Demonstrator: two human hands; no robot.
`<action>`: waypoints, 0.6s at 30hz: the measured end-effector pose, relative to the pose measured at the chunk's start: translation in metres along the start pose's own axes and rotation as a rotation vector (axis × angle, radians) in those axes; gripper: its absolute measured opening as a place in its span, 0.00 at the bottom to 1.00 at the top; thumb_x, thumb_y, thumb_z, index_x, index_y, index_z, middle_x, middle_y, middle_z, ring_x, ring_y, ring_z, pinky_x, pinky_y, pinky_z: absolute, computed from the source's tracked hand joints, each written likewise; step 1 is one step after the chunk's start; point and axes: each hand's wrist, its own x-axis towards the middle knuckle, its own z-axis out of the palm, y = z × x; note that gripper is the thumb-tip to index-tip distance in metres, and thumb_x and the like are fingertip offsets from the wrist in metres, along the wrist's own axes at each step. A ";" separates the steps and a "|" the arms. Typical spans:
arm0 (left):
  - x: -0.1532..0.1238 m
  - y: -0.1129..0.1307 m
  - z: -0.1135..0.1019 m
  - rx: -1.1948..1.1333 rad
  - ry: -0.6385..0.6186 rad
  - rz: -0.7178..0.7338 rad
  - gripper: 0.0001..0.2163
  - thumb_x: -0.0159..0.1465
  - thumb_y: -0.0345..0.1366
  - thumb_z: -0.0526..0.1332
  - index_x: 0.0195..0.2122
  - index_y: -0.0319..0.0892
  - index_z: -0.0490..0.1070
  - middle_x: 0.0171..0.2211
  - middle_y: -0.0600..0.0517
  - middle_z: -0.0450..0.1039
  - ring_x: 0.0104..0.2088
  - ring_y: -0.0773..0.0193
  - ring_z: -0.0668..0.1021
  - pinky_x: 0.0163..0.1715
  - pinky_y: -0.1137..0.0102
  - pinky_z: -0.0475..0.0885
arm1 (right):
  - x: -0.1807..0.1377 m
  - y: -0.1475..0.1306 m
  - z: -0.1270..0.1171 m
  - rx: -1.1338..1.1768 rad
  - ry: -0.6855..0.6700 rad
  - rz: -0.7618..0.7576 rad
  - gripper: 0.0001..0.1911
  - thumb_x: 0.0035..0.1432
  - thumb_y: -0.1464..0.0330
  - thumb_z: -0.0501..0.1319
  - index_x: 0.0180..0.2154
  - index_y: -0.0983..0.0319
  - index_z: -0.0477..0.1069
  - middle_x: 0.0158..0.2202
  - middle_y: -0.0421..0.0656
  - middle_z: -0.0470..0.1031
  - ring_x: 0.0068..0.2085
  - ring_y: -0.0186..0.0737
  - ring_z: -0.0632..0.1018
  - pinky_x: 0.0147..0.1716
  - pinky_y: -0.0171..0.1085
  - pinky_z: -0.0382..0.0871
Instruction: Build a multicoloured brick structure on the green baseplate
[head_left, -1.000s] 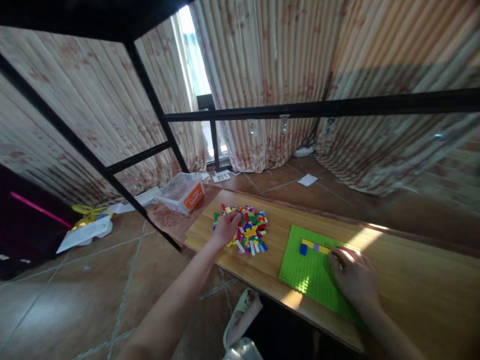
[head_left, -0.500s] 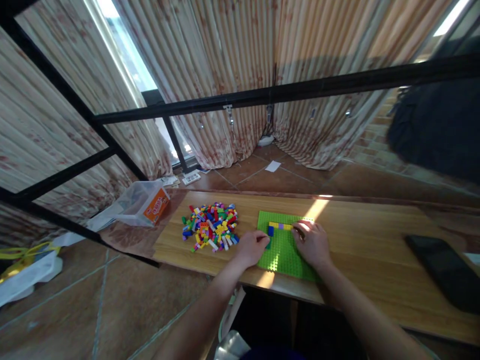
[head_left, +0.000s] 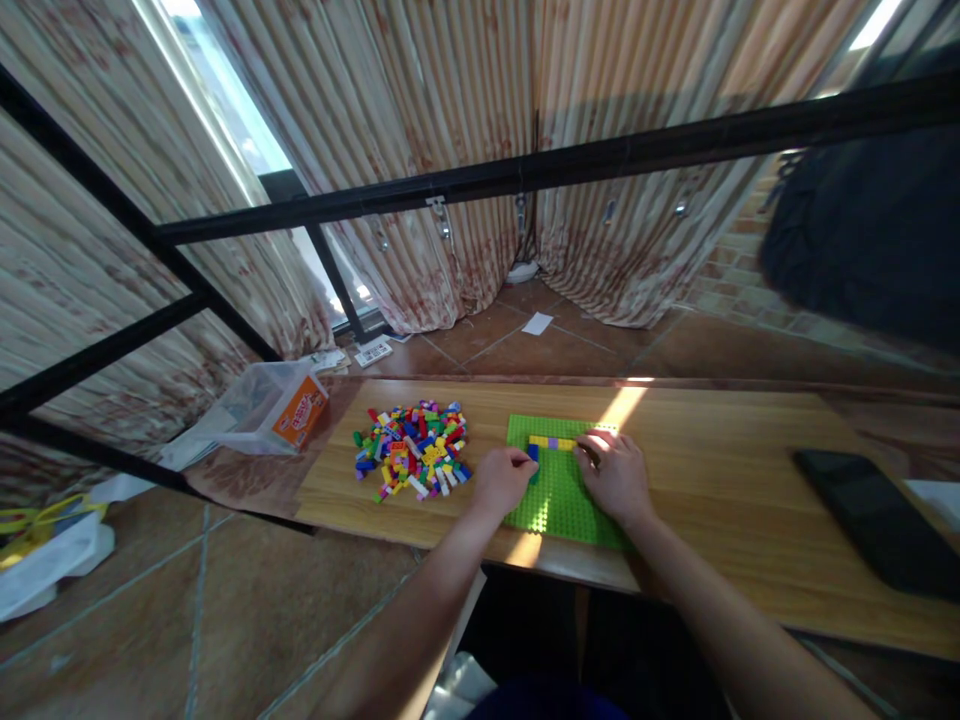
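A green studded baseplate (head_left: 570,505) lies on the wooden table. On it, a row of yellow bricks (head_left: 541,441) with a purple brick (head_left: 553,444) among them runs left to right. At the row's left end, blue bricks (head_left: 533,453) turn down toward me. My left hand (head_left: 502,484) is closed in a pinch at the plate's left edge, its fingertips on a dark green brick (head_left: 535,474) just below the blue ones. My right hand (head_left: 619,480) rests over the plate's right side, fingers curled at the row's right end; what they hold is hidden.
A loose pile of mixed toy bricks (head_left: 412,450) lies left of the baseplate. Beyond the table's left end stands a clear plastic box (head_left: 259,400) with an orange label. A dark phone-like slab (head_left: 874,515) lies on the right. A black metal bar (head_left: 480,185) crosses above the far side.
The view has shifted slightly, so the whole scene sits a little further left and up. Both hands stay at nearly the same places on the baseplate.
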 end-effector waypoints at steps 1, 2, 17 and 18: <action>-0.001 0.001 0.000 0.008 0.014 -0.011 0.08 0.61 0.37 0.62 0.34 0.40 0.80 0.34 0.48 0.81 0.35 0.61 0.79 0.37 0.69 0.70 | 0.000 0.000 0.000 0.001 0.000 0.002 0.14 0.64 0.63 0.54 0.38 0.59 0.77 0.45 0.46 0.77 0.43 0.45 0.71 0.45 0.44 0.60; -0.002 0.001 0.000 0.016 0.028 -0.021 0.08 0.61 0.37 0.62 0.35 0.40 0.80 0.34 0.48 0.81 0.35 0.60 0.79 0.38 0.68 0.70 | 0.000 0.000 0.000 0.002 0.000 0.003 0.14 0.64 0.63 0.54 0.38 0.59 0.77 0.45 0.46 0.77 0.43 0.45 0.71 0.45 0.44 0.60; -0.016 -0.001 0.002 -0.044 0.065 0.016 0.13 0.62 0.31 0.60 0.49 0.38 0.73 0.40 0.47 0.80 0.40 0.62 0.80 0.44 0.69 0.72 | 0.000 -0.001 0.000 0.019 -0.013 0.019 0.13 0.64 0.63 0.54 0.38 0.59 0.77 0.45 0.46 0.78 0.45 0.45 0.72 0.46 0.43 0.60; -0.018 -0.001 0.003 -0.046 0.065 0.009 0.16 0.61 0.31 0.61 0.51 0.38 0.72 0.40 0.47 0.79 0.39 0.61 0.80 0.43 0.68 0.73 | 0.000 0.000 0.000 0.019 -0.013 0.020 0.13 0.64 0.63 0.54 0.38 0.59 0.77 0.45 0.45 0.78 0.45 0.45 0.72 0.47 0.43 0.60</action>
